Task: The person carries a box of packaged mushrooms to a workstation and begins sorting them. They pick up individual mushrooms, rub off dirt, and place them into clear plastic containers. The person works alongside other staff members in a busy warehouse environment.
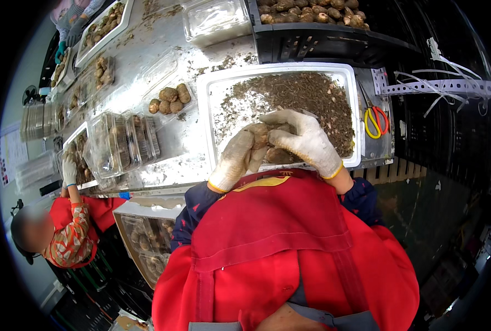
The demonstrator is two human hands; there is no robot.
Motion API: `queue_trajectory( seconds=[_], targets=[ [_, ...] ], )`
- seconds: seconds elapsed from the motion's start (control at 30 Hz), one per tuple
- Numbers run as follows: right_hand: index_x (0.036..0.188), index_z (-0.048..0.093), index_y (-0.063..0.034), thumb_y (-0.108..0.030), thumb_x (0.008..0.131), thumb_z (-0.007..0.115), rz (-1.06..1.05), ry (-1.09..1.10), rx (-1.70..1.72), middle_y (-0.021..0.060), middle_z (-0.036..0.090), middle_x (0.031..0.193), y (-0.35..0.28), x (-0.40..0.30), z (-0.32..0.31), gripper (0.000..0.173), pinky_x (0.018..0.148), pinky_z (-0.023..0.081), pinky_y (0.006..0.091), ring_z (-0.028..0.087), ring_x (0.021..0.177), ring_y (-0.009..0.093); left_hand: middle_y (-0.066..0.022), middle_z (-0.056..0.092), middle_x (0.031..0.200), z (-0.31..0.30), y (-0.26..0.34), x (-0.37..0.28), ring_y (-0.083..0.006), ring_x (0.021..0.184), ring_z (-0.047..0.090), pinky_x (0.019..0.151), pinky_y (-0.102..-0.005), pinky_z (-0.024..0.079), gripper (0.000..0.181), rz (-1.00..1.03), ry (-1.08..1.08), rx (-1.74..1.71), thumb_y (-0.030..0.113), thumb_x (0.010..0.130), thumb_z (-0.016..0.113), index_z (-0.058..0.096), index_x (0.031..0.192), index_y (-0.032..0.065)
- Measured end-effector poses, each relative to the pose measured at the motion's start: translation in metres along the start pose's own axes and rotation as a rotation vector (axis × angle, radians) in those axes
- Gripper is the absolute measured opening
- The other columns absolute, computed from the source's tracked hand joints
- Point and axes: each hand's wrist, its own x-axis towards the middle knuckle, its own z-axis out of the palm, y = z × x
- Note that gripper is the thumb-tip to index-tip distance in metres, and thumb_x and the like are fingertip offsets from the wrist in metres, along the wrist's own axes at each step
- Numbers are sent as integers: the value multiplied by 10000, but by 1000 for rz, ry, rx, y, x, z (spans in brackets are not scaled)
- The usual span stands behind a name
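Observation:
My left hand point(233, 159), in a soiled white knit glove, grips a brown taro corm point(259, 135) over the near side of a white plastic tray point(204, 111). My right hand point(309, 138), gloved alike, curls around another taro point(286, 127), partly hidden by its fingers. The two hands almost meet. Below them another taro point(279, 156) shows at the near rim; whether it rests in the tray or is held cannot be told. Dark soil and root scraps point(295, 93) cover much of the tray floor.
Left of the tray, a clear clamshell box point(189, 97) holds several taros. Filled clamshells point(117, 142) stand beyond. A black crate point(311, 43) of taros sits behind. Scissors point(376, 122) lie right. Co-workers' gloved hands point(69, 169) point(61, 51) are at left; a carton point(125, 231) stands below.

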Motion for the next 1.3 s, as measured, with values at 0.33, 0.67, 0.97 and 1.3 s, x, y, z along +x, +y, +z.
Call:
queue_trajectory(
  seconds=[0.33,0.67,0.97,1.3],
  targets=[
    [1121,672,23,-104,829,636,152,-29,152,108,714,957,14,-1,-5,320,774,538,288,673,847,146,0,536,765,2,8,-3,-60,560,424,485,-191,320,589,-40,-39,162,540,953,501,539,1215,13],
    [1142,649,34,-91,859,642,109,3,122,89,680,981,-4,-6,-2,309,779,534,265,655,865,132,-5,533,756,7,3,1,-64,545,434,490,-197,344,531,31,35,157,467,971,505,529,1217,-2],
    [1107,667,26,-111,828,673,154,-24,122,102,703,956,16,-4,-5,310,764,537,273,667,843,141,-22,541,780,17,16,1,-79,559,465,508,-205,375,419,16,58,348,337,981,465,532,1203,-12],
    [1126,651,37,-108,865,643,170,-38,244,82,691,969,4,-9,-2,298,757,530,269,651,847,125,-59,563,878,10,8,1,-102,626,498,589,-245,433,414,62,67,348,239,937,501,489,1258,-21]
  ],
)
